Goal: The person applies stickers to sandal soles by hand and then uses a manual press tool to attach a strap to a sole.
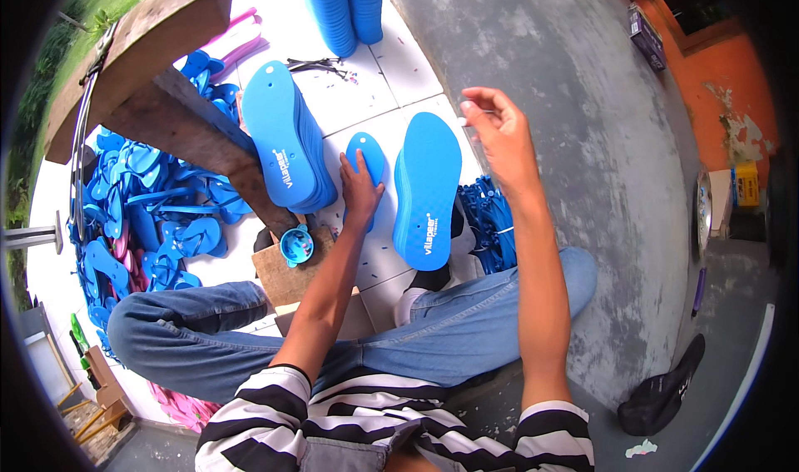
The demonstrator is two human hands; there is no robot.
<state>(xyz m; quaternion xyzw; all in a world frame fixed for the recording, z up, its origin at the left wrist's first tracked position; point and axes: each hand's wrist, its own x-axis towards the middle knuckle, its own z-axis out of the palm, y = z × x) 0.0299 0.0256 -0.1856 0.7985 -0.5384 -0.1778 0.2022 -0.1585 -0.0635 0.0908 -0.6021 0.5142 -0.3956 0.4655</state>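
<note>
My left hand [359,196] lies with fingers spread on a blue flip-flop sole [366,149], whose lower part my hand and forearm partly cover. My right hand [506,143] is raised over the grey floor with its fingers loosely curled and apart. A small white spot shows by its thumb; whether it is a nail or a loose bit I cannot make out. On either side of the single sole stand a left stack of blue soles [275,131] with strap holes and a right stack of blue soles [429,172], both with white print on top.
A small blue cup [296,245] sits on a wooden block [283,272] near my legs. Left, a wooden post-and-beam frame [158,47] rises beside a heap of blue flip-flops [150,189]. Blue straps [491,222] lie right of the stacks; more stacked soles [341,6] stand beyond.
</note>
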